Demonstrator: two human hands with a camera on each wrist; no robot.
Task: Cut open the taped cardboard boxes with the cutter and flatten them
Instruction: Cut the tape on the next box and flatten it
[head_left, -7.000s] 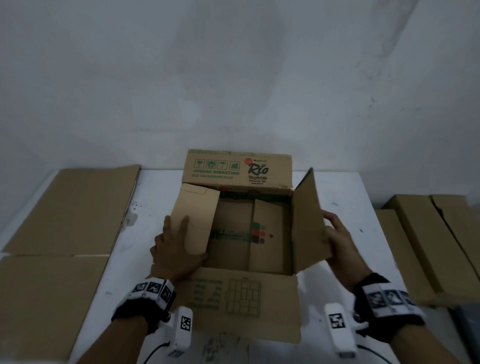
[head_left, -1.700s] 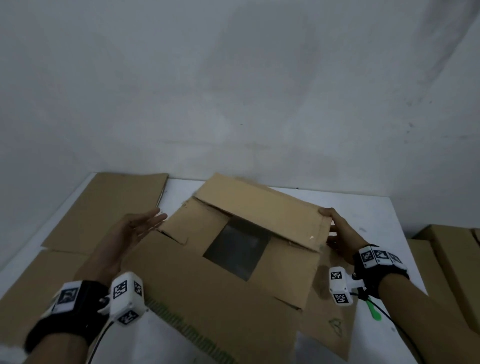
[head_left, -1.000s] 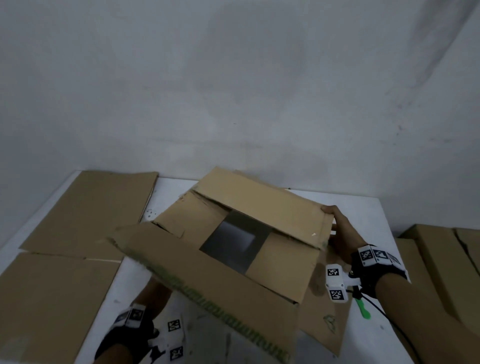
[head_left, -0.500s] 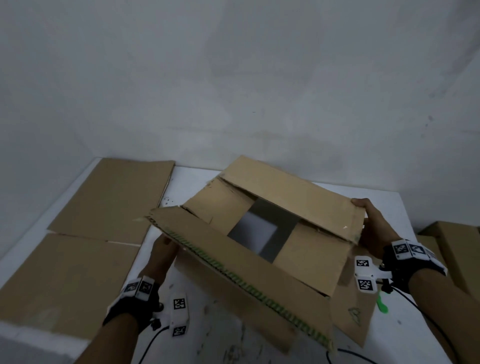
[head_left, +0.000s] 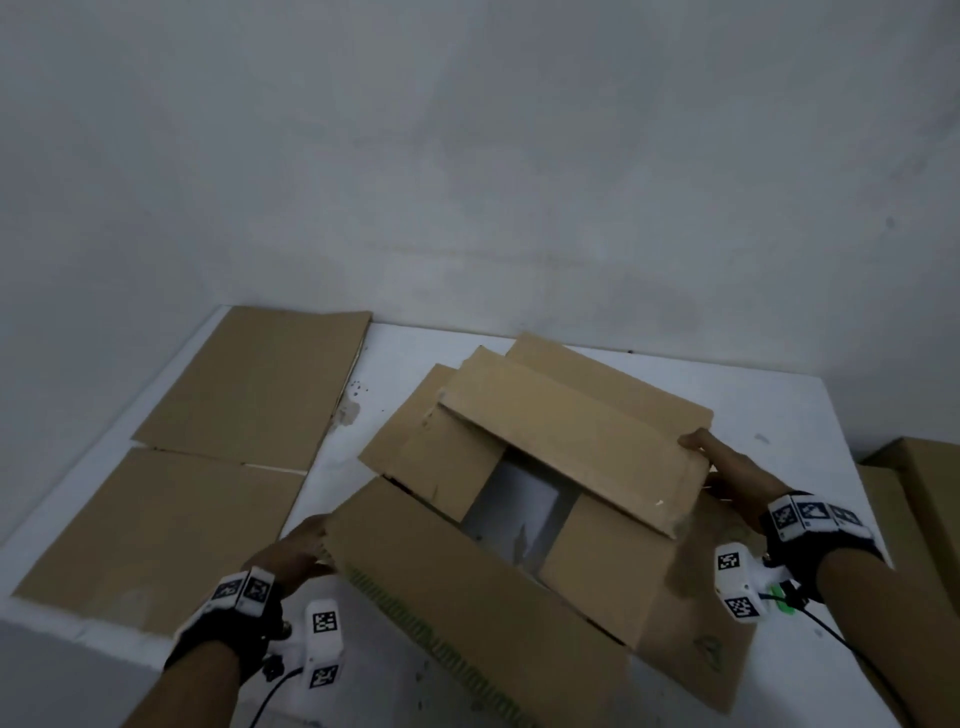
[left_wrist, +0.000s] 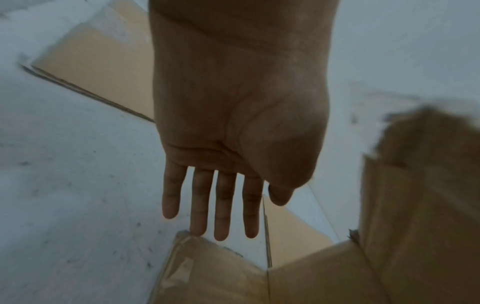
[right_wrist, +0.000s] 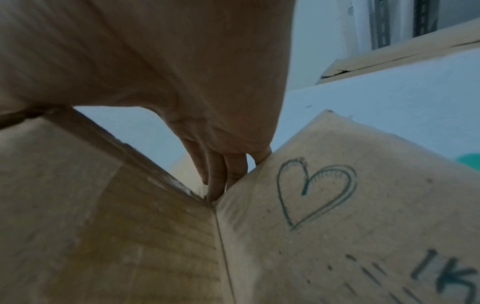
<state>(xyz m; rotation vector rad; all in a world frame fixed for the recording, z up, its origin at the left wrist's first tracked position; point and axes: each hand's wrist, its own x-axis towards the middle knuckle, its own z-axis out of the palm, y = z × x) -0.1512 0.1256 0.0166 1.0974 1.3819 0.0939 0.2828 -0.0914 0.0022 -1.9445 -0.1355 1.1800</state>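
Note:
An opened brown cardboard box (head_left: 571, 431) lies half collapsed in the middle of the white table (head_left: 405, 353), its flaps spread and a gap showing the table through it. My left hand (head_left: 291, 551) has straight fingers (left_wrist: 223, 216) at the left corner of the near flap (head_left: 467, 587); whether they touch is unclear. My right hand (head_left: 727, 478) grips the box's right corner, thumb on top and fingers (right_wrist: 218, 181) tucked into the fold. The green cutter (head_left: 782, 605) lies on the table by my right wrist.
Two flattened cardboard sheets (head_left: 254, 384) (head_left: 156, 530) cover the table's left side. More brown boxes (head_left: 924, 499) stand off the table's right edge. A grey wall runs close behind the table. A heart (right_wrist: 311, 191) is drawn on the right flap.
The box has sunk lower and flatter toward the table. My left hand came out from under the near flap to its left corner. My right hand kept its hold.

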